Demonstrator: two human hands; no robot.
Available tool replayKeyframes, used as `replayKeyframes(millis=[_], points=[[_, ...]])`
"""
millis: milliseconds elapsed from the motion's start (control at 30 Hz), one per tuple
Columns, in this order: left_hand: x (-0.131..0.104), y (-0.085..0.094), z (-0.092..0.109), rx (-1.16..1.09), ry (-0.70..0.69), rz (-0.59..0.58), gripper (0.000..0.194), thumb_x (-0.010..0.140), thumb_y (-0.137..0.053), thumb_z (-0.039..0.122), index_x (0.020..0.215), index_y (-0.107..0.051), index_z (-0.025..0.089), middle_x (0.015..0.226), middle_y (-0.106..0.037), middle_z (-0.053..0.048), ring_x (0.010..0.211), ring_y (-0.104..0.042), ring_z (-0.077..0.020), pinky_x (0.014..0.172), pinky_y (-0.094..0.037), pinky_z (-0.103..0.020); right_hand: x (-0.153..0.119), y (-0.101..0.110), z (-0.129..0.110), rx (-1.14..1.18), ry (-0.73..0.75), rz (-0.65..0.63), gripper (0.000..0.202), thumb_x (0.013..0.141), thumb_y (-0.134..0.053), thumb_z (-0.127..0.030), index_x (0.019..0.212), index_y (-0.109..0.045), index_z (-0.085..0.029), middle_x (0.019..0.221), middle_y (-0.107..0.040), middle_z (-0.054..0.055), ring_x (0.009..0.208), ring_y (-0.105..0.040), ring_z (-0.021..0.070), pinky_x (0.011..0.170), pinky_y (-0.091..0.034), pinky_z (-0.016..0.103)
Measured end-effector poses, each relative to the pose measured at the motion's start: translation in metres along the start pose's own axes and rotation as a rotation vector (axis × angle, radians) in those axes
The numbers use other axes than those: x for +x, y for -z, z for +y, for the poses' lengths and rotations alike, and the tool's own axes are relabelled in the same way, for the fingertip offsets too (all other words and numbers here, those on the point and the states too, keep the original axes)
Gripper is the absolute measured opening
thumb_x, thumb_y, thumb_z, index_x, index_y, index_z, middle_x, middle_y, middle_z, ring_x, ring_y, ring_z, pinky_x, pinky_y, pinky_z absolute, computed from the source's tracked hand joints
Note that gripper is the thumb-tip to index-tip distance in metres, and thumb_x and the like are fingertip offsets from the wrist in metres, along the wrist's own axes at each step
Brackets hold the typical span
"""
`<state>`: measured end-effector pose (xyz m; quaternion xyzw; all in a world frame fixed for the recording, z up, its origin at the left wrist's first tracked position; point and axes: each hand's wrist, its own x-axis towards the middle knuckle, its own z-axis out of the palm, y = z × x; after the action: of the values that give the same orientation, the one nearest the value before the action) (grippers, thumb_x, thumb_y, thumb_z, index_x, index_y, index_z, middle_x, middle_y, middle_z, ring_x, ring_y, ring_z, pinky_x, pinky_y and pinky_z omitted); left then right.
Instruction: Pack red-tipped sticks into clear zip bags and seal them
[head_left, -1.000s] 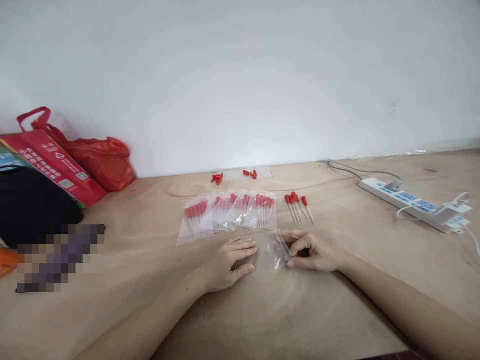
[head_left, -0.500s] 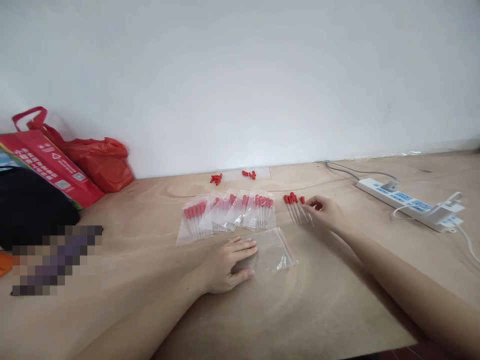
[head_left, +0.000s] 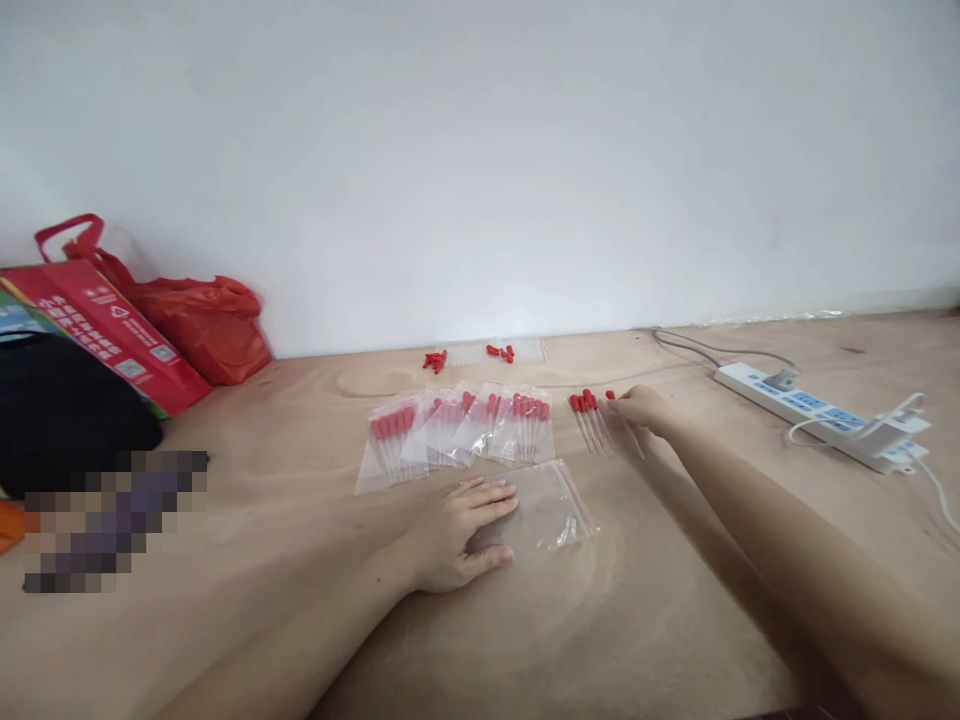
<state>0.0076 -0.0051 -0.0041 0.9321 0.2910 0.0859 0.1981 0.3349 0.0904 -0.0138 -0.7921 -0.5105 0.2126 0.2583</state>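
Observation:
My left hand (head_left: 469, 535) lies flat with fingers extended, resting on the left part of a clear zip bag (head_left: 544, 500) on the table. My right hand (head_left: 646, 410) is closed on a glass dropper; the dropper's red rubber bulb (head_left: 610, 396) shows at the fingertips, and its thin tip slants down toward the right. Just left of that hand, several red-bulbed droppers (head_left: 587, 402) lie side by side. Beyond my left hand, overlapping clear bags (head_left: 442, 430) hold more red-bulbed droppers.
Loose red rubber bulbs (head_left: 435, 361) and another flat bag (head_left: 531, 348) lie near the wall. A white power strip (head_left: 817, 415) with plugs and cables is on the right. Red bags (head_left: 202, 330) and a black item (head_left: 71, 415) stand on the left.
My right hand has lifted slightly and moved a little away from the row, with the dropper in its fingers. My left hand stays on the bag.

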Motion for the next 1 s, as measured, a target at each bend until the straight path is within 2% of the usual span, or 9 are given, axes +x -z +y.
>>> replayKeyframes(millis=[67,133,200,267,400,633,733,900,1000], points=[[0.000,0.000,0.000,0.004,0.005,-0.009,0.049,0.079,-0.051,0.040,0.123,-0.042,0.022,0.130,-0.040,-0.005,0.121,-0.036,-0.0215,0.104,-0.021,-0.043,-0.009,0.005,0.003,0.101,0.044,-0.008,0.020,0.072,-0.047,-0.033,0.061,-0.049,-0.017,0.057,-0.055,0.004,0.047,-0.049,0.0112,0.045,-0.037,0.024],[0.000,0.000,0.000,0.005,0.007,-0.011,0.049,0.079,-0.051,0.040,0.123,-0.042,0.022,0.130,-0.040,-0.005,0.121,-0.036,-0.0212,0.104,-0.021,-0.043,-0.023,0.005,0.006,0.312,0.105,0.008,0.018,0.075,-0.043,-0.036,0.073,-0.047,-0.018,0.062,-0.056,0.001,0.046,-0.047,0.0079,0.044,-0.038,0.021],[0.000,0.000,0.000,-0.002,0.008,-0.004,0.049,0.079,-0.051,0.041,0.123,-0.042,0.022,0.130,-0.040,-0.005,0.121,-0.036,-0.0214,0.104,-0.021,-0.044,-0.040,-0.002,0.008,0.640,0.160,0.059,0.026,0.071,-0.050,-0.040,0.084,-0.043,-0.019,0.059,-0.053,-0.003,0.043,-0.045,0.0074,0.041,-0.037,0.020],[0.000,0.001,0.000,-0.016,0.009,0.003,0.049,0.079,-0.051,0.041,0.123,-0.043,0.023,0.130,-0.040,-0.005,0.121,-0.036,-0.0220,0.104,-0.021,-0.045,-0.058,-0.014,0.010,0.857,0.186,0.115,0.042,0.065,-0.058,-0.043,0.096,-0.038,-0.021,0.056,-0.051,-0.007,0.040,-0.044,0.0079,0.039,-0.037,0.020],[0.000,0.001,0.000,-0.043,0.017,0.004,0.049,0.078,-0.052,0.041,0.123,-0.043,0.024,0.130,-0.041,-0.004,0.120,-0.036,-0.0231,0.104,-0.021,-0.045,-0.082,-0.034,0.010,0.954,0.197,0.111,0.052,0.063,-0.060,-0.047,0.102,-0.036,-0.022,0.056,-0.050,-0.008,0.043,-0.047,0.0090,0.041,-0.040,0.022],[0.000,0.002,0.001,-0.029,0.026,-0.012,0.049,0.078,-0.051,0.042,0.122,-0.044,0.022,0.130,-0.041,-0.006,0.120,-0.036,-0.0233,0.103,-0.022,-0.045,-0.092,-0.044,0.002,1.060,0.145,0.055,0.046,0.063,-0.062,-0.046,0.096,-0.037,-0.024,0.057,-0.050,-0.009,0.045,-0.050,0.0088,0.044,-0.043,0.022],[0.000,0.002,0.002,-0.026,0.024,-0.001,0.051,0.078,-0.051,0.041,0.123,-0.041,0.021,0.130,-0.041,-0.006,0.121,-0.036,-0.0234,0.103,-0.022,-0.045,-0.102,-0.048,-0.002,1.154,0.094,-0.009,0.045,0.062,-0.065,-0.042,0.093,-0.038,-0.025,0.060,-0.053,-0.008,0.046,-0.053,0.0092,0.046,-0.046,0.023],[-0.001,0.000,0.002,-0.059,0.047,0.046,0.061,0.077,-0.052,0.041,0.129,-0.029,0.021,0.131,-0.039,-0.007,0.119,-0.037,-0.0240,0.101,-0.026,-0.044,-0.122,-0.046,-0.007,1.233,0.061,-0.275,0.038,0.062,-0.067,-0.035,0.087,-0.042,-0.022,0.067,-0.059,-0.003,0.059,-0.060,0.0121,0.058,-0.049,0.026],[-0.002,0.000,0.002,-0.073,0.034,0.057,0.060,0.076,-0.053,0.040,0.129,-0.029,0.023,0.131,-0.040,-0.006,0.119,-0.037,-0.0240,0.101,-0.026,-0.044,-0.127,-0.040,-0.007,1.118,0.124,-0.426,0.034,0.061,-0.069,-0.036,0.082,-0.047,-0.020,0.065,-0.060,-0.002,0.055,-0.057,0.0095,0.050,-0.045,0.020]])
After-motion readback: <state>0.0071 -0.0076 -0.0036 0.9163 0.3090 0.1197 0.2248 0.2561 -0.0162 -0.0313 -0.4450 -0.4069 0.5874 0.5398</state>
